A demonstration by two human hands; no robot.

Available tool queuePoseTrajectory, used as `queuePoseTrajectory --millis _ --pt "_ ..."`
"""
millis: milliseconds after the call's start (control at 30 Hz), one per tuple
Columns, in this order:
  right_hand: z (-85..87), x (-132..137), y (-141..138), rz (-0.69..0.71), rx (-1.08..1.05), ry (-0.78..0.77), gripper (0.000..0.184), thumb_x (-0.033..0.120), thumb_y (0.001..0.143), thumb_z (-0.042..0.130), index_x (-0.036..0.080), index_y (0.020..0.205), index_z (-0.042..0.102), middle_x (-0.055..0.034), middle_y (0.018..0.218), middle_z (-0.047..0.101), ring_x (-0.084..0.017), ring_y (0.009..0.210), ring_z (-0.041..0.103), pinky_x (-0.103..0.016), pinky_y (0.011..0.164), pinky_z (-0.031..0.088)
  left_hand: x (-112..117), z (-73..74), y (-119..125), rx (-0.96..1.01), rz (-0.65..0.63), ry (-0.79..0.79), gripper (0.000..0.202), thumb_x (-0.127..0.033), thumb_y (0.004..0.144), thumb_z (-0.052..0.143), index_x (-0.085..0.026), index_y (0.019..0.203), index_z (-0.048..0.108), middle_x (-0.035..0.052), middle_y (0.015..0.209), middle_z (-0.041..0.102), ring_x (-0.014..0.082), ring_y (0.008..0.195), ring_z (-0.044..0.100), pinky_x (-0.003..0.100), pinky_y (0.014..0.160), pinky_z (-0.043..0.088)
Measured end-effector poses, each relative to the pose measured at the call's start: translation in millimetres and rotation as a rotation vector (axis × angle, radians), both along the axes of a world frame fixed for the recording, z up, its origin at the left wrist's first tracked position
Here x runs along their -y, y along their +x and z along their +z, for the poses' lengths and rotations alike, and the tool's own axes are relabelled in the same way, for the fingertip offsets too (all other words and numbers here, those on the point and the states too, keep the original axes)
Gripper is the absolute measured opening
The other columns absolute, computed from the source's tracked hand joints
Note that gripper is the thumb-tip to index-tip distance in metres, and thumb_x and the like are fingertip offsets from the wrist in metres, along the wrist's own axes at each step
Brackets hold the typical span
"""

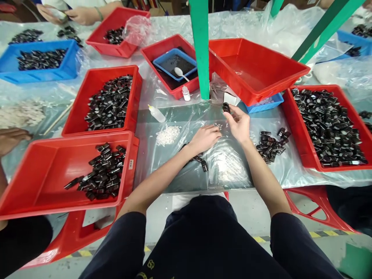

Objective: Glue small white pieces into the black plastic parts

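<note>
Pinched between the thumb and fingers of my right hand (pixel 240 123) is a small glossy black part (pixel 226 107), raised above the table. My left hand (pixel 205 138) lies palm down on the plastic sheet, fingers stretched toward a few tiny white pieces (pixel 217 126); what is beneath the fingertips is hidden. A pile of small white pieces (pixel 167 135) sits left of that hand. Several black parts (pixel 204 166) lie by my left forearm, partly covered by it. To the right of my right forearm is a heap of similar black parts (pixel 271 146).
Red bins of black parts stand at left (pixel 132 155), behind it (pixel 136 89), and right (pixel 303 155). A tilted red bin (pixel 261 77) rests over a blue tray (pixel 266 106). A green post (pixel 200 50), squeeze bottle (pixel 157 114) and small bottle (pixel 186 93) are ahead. Other people's hands (pixel 84 15) work nearby.
</note>
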State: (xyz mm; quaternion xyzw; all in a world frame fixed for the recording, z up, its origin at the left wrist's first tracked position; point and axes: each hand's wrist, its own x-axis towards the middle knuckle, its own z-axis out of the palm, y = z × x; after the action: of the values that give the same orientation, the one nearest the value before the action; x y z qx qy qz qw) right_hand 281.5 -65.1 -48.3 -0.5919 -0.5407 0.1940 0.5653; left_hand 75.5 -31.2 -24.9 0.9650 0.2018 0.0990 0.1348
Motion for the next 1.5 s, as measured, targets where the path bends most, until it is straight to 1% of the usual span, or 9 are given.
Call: queuePoseTrajectory --millis 133,200,333,600,833,1100,1233,1367,1500 --pt "2.9 5.6 -7.4 0.055 0.094 -0.06 0.064 0.077 0.105 0.067 0.023 0.137 0.083 -0.0119 0.129 0.086 -0.024 0.089 0.078 -0.041 0.083 0.069 -10.6 -2.0 -26.0 0.391 0.181 -0.193 0.02 -0.028 0.111 0.064 -0.024 0.114 0.083 0.0073 0.116 0.084 0.0226 0.106 0.079 0.038 0.094 0.062" --pt "6.8 9.8 -12.5 0.123 0.174 -0.091 0.055 0.068 0.109 0.068 0.023 0.138 0.083 -0.0131 0.131 0.086 -0.025 0.093 0.079 -0.041 0.085 0.069 -16.7 -3.0 -40.8 0.613 0.28 -0.297 0.016 -0.034 0.108 0.07 -0.025 0.108 0.083 0.0059 0.107 0.084 0.0202 0.095 0.076 0.033 0.077 0.058" --pt "15.6 19.3 -24.9 0.248 0.289 -0.135 0.042 0.054 0.112 0.069 0.025 0.138 0.084 -0.0118 0.126 0.087 -0.025 0.091 0.079 -0.043 0.089 0.067 -19.6 -4.1 -58.2 0.771 0.388 -0.435 0.027 -0.05 0.104 0.078 -0.024 0.102 0.083 0.0061 0.101 0.084 0.0171 0.084 0.071 0.03 0.067 0.051" --pt "21.8 29.1 -39.5 0.344 0.355 -0.196 0.044 0.057 0.113 0.067 0.028 0.14 0.084 -0.0102 0.125 0.088 -0.027 0.092 0.08 -0.044 0.089 0.067 -14.8 -4.4 -59.9 0.753 0.392 -0.516 0.023 -0.046 0.106 0.075 -0.024 0.104 0.082 0.0067 0.105 0.084 0.0172 0.089 0.073 0.03 0.067 0.051" --pt "24.3 31.4 -41.2 0.356 0.391 -0.188 0.049 0.061 0.115 0.062 0.025 0.14 0.083 -0.0113 0.123 0.088 -0.026 0.088 0.079 -0.044 0.091 0.067 -13.3 3.5 -62.7 0.725 0.338 -0.485 0.017 -0.038 0.106 0.075 -0.024 0.102 0.082 0.0059 0.101 0.083 0.0157 0.081 0.068 0.03 0.063 0.047" --pt "28.4 34.9 -42.7 0.381 0.49 -0.187 0.047 0.058 0.117 0.058 0.028 0.142 0.083 -0.0109 0.132 0.087 -0.033 0.118 0.084 -0.047 0.102 0.068 -19.4 4.8 -68.6 0.66 0.303 -0.572 0.027 -0.05 0.104 0.079 -0.024 0.103 0.086 0.0069 0.102 0.087 0.0177 0.083 0.073 0.032 0.065 0.048" --pt "30.2 34.8 -41.9 0.387 0.502 -0.189 0.045 0.057 0.117 0.057 0.03 0.142 0.083 -0.0096 0.135 0.087 -0.033 0.123 0.083 -0.048 0.104 0.068 -20.4 0.9 -70.2 0.656 0.34 -0.548 0.029 -0.053 0.102 0.082 -0.024 0.105 0.085 0.0064 0.101 0.086 0.0184 0.084 0.074 0.032 0.066 0.049" --pt "29.2 26.6 -25.5 0.212 0.418 -0.139 0.049 0.062 0.117 0.055 0.03 0.143 0.082 -0.0102 0.136 0.085 -0.03 0.111 0.084 -0.048 0.102 0.069 -12.4 2.8 -64.2 0.69 0.407 -0.351 0.024 -0.047 0.104 0.081 -0.024 0.11 0.081 0.0057 0.108 0.085 0.0179 0.088 0.074 0.033 0.074 0.054" --pt "17.5 12.6 0.3 -0.042 0.293 -0.038 0.059 0.07 0.115 0.053 0.026 0.144 0.08 -0.0136 0.135 0.084 -0.029 0.101 0.083 -0.049 0.095 0.071 3.7 12.8 -39.9 0.486 0.247 -0.234 0.016 -0.033 0.111 0.069 -0.024 0.11 0.082 0.0065 0.112 0.084 0.0222 0.102 0.077 0.038 0.092 0.06"
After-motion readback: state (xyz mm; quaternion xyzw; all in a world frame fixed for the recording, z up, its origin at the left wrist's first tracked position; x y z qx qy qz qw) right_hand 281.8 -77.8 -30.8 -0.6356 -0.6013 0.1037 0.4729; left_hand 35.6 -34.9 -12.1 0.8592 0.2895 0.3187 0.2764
